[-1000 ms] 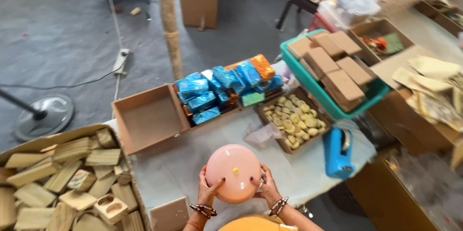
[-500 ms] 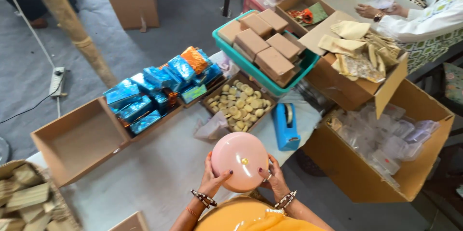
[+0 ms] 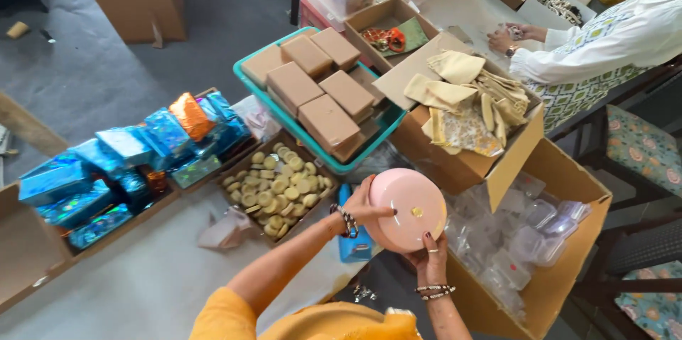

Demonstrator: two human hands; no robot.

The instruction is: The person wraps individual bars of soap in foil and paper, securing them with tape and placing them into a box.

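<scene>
While both hands clasp its rim, left hand [image 3: 364, 206] on top, right hand [image 3: 428, 257] beneath, the pink round container [image 3: 406, 209] hovers off the counter [image 3: 142, 276], above the cardboard box of clear plastic tubs [image 3: 568, 255].

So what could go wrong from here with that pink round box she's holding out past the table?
1. The pink round box is gripped only at its edges by the left hand and right hand, off the table's edge; a slip might drop it.
2. Below sits the open carton of clear plastic containers; a fall could crush some.
3. The left forearm passes close above the blue tape dispenser at the table's edge and may knock it off.
</scene>
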